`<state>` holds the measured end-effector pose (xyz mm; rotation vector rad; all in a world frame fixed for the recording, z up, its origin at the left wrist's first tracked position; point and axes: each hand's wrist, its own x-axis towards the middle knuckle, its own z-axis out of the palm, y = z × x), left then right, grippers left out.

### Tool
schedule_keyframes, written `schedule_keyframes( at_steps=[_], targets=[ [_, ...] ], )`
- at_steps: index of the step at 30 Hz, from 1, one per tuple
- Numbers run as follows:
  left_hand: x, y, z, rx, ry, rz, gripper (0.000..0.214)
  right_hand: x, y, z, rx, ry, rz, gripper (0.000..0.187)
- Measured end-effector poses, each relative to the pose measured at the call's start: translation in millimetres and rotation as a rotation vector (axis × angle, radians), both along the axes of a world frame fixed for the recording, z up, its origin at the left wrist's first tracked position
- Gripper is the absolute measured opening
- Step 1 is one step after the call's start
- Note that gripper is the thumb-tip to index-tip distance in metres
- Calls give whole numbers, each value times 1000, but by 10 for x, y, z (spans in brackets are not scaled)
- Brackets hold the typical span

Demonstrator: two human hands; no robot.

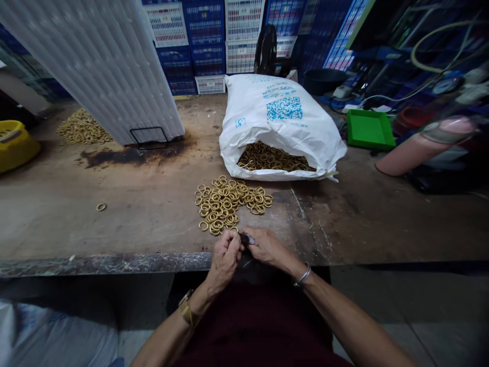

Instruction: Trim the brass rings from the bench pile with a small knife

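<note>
A heap of brass-coloured rings (pixel 229 202) lies on the worn workbench (pixel 133 224) just beyond my hands. My left hand (pixel 225 257) is closed in a pinch at the bench's front edge; what it pinches is too small to name. My right hand (pixel 265 247) meets it fingertip to fingertip and is closed on a small dark tool (pixel 247 238). Behind the heap, a white sack (pixel 278 122) lies open on its side with more rings (pixel 273 159) inside.
One stray ring (pixel 101 207) lies at the left. Another ring pile (pixel 82 127) sits far left by a yellow tub (pixel 15 145). A white ribbed panel (pixel 103 61) leans behind a dark stain. A green tray (pixel 370 129) and a pink cylinder (pixel 420 145) sit right. Stacked crates (pixel 206 41) stand at back.
</note>
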<state>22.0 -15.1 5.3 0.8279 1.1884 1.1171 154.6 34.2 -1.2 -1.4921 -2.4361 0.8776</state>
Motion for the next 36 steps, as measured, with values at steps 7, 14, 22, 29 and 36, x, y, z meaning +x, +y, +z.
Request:
schedule_keyframes(
  at_steps=[7,14,22,29,36],
  targets=[
    [-4,-137,28,-109,-285,-142,31,-34,289,-83,162,-143,-191,24],
    [-103,-47,-84,-161,-409,-45,28,-288,381,-67,180,-161,-199,22],
    [-204,7,-78,-285,-659,-63,30,-263,491,-86,164,-204,-198,17],
    [-184,61,-122,-358,-831,-21,24,-3,532,-125,164,-31,-316,13],
    [-57,224,-97,-187,-411,40,31,124,472,-219,209,279,-357,12]
  ],
)
